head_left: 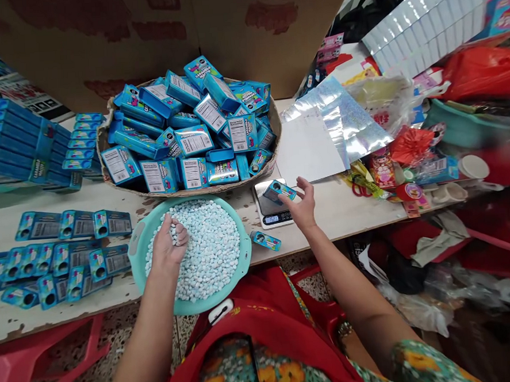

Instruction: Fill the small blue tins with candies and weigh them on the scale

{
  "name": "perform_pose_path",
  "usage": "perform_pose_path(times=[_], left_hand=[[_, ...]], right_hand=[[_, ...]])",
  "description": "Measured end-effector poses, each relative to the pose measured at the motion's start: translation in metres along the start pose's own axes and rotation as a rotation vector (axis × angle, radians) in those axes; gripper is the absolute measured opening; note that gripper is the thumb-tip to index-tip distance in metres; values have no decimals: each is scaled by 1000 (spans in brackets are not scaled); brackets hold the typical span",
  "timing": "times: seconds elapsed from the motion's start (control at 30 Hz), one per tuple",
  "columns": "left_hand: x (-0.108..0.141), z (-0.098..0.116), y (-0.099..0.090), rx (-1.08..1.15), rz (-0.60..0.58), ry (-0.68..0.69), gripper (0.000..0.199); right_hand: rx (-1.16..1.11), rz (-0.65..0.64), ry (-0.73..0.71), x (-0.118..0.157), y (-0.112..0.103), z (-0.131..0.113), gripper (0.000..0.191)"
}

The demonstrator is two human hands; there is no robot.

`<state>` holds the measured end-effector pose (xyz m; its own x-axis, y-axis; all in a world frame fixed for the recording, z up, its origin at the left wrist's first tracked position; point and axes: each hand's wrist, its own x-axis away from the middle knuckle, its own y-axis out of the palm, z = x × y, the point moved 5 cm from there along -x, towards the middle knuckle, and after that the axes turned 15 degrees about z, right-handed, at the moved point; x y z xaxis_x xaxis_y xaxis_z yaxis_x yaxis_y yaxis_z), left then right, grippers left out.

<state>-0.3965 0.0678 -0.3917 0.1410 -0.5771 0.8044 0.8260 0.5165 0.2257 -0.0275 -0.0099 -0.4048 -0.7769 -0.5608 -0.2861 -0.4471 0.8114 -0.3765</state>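
My left hand [172, 242] is closed around some pale blue candies, over a teal colander [134, 244] filled with similar candies [210, 245]. Between the fingers of my right hand [302, 204] is a small blue box [281, 190], at the digital scale [270, 216]; whether the box rests on the plate cannot be told. The scale's display is lit. Another blue box [265, 240] lies just in front of the scale, near the table edge. Behind the colander, a cardboard tray [106, 160] holds a heap of blue boxes [195, 140].
Rows of blue boxes [78, 224] lie at the left, with stacked boxes [10, 142] behind them. A large carton [211, 32] stands at the back. White paper [308, 147], shiny sheets [354, 124] and a teal basin [462, 123] are at the right.
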Motion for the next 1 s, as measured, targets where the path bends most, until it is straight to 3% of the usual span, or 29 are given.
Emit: perform_pose_path(times=[0.23, 0.37, 0.43, 0.53, 0.63, 0.73, 0.9, 1.0], left_hand=[[-2, -3, -8, 71, 33, -42, 26], [3, -3, -5, 70, 17, -7, 28], [10, -1, -1, 62, 4, 10, 30], [32, 4, 12, 65, -34, 44, 33], [67, 15, 34, 112, -125, 152, 38], [98, 24, 53, 156, -186, 335, 43], [110, 24, 60, 146, -148, 631, 46], [104, 22, 54, 134, -98, 715, 45]], right_hand=[[-8, -36, 18, 1, 20, 8, 85], [3, -24, 105, 3, 21, 0, 59], [1, -24, 112, 6, 17, -19, 49], [-59, -85, 6, 20, 10, -67, 47], [-91, -310, -188, 52, 18, -120, 43], [-97, -473, -361, 87, 34, -158, 38], [-101, -524, -451, 119, 52, -183, 33], [-108, -528, -462, 124, 56, -187, 33]])
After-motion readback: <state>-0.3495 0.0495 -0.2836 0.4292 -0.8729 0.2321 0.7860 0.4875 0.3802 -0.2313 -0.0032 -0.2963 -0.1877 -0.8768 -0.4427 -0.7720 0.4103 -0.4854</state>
